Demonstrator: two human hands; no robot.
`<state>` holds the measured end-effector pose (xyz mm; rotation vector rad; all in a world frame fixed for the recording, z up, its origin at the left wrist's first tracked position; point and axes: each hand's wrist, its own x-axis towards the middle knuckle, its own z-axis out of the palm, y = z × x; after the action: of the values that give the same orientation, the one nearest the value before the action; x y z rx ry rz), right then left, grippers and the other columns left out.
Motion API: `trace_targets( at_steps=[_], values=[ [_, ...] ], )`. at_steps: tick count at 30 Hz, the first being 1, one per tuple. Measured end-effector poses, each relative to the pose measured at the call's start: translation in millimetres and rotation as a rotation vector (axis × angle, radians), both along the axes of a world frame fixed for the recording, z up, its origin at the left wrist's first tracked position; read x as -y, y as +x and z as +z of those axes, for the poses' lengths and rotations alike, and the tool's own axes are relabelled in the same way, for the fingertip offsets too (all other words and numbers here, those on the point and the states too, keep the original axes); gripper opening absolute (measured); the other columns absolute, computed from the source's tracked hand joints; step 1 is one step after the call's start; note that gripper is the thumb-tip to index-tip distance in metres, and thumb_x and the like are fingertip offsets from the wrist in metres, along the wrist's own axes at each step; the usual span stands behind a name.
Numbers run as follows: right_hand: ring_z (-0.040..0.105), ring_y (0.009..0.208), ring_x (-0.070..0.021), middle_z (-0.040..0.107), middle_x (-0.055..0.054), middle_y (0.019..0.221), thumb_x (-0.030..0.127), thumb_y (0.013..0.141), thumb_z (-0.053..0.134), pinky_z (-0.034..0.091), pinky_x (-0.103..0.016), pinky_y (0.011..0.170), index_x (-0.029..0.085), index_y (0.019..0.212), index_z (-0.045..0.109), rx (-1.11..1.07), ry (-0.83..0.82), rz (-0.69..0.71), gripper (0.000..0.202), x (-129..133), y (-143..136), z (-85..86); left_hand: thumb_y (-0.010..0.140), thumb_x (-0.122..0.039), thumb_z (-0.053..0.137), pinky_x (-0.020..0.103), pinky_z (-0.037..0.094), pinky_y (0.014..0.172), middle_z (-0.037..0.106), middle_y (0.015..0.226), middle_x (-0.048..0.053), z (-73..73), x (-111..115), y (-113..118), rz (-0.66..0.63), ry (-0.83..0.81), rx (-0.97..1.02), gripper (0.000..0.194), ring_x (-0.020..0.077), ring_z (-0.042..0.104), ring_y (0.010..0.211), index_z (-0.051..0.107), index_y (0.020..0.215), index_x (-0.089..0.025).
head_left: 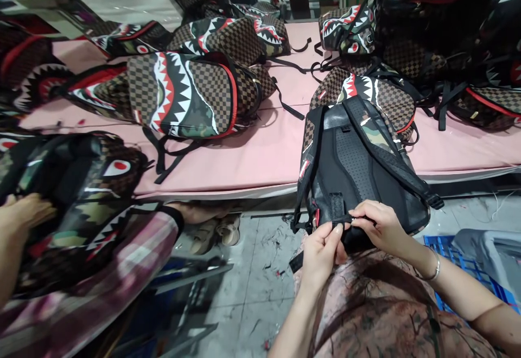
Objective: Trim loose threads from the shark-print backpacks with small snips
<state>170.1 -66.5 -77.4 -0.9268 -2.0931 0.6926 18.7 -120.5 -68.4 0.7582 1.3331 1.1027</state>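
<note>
A backpack (350, 157) with a black padded back panel faces up, its top resting on the table edge and its bottom toward my lap. My left hand (323, 247) pinches a black strap end (341, 220) at the bag's lower left edge. Close beside it, my right hand (376, 221) is closed, thumb and finger pressed on the same black strap piece. A small black patch (337, 205) lies just above the fingers. Camouflage shows on the right shoulder strap (372, 130). Exactly what sits between the fingertips is too small to make out.
Several checkered backpacks with shark mouths, such as one backpack (179, 95), lie on the pink table (244, 162). At left, a co-worker's hand (28, 211) touches another backpack (101, 200). A blue crate (448, 271) stands at right. Threads litter the tiled floor (260, 271).
</note>
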Motion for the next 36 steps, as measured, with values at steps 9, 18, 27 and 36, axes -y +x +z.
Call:
trace_targets(
  at_steps=[9,18,27,36],
  values=[
    [0.058,0.071,-0.0146,0.062,-0.005,0.078,0.026,0.087,0.048,0.045,-0.026,0.064,0.018,0.089,0.058,-0.012,-0.102,0.035,0.013,1,4,6.8,0.071,-0.040,0.065,0.016,0.023,0.035,0.049,0.034,-0.004,-3.9,0,3,0.012,-0.014,0.068,0.027,0.0055,0.038,0.030,0.060,0.065,-0.014],
    [0.043,0.050,-0.0072,0.049,0.004,0.061,0.040,0.071,0.063,0.037,-0.019,0.047,0.018,0.087,0.055,-0.507,-0.782,-0.030,0.028,-5,-13,6.1,0.072,-0.039,0.064,0.012,0.011,0.027,0.019,0.033,-0.012,-2.7,3,-2,-0.237,-0.238,0.832,0.031,-0.0013,0.009,0.024,0.051,0.060,-0.014],
    [0.039,0.047,-0.0069,0.041,0.007,0.053,0.044,0.068,0.064,0.034,-0.020,0.045,0.018,0.068,0.046,-0.419,-0.819,-0.104,0.031,-13,-25,0.1,0.059,-0.031,0.075,0.023,0.048,0.066,0.070,0.080,0.004,-17.0,13,8,0.219,-0.080,0.136,0.033,0.0156,0.062,0.072,0.070,0.088,-0.017],
    [0.057,0.083,-0.0174,0.061,-0.006,0.087,0.025,0.088,0.046,0.045,-0.030,0.075,0.019,0.094,0.054,0.037,0.017,-0.103,0.012,3,8,-4.1,0.060,-0.031,0.074,0.029,0.047,0.080,0.071,0.092,0.007,-20.0,12,0,0.310,-0.082,0.170,0.030,0.0199,0.063,0.087,0.072,0.087,-0.016]
  ],
)
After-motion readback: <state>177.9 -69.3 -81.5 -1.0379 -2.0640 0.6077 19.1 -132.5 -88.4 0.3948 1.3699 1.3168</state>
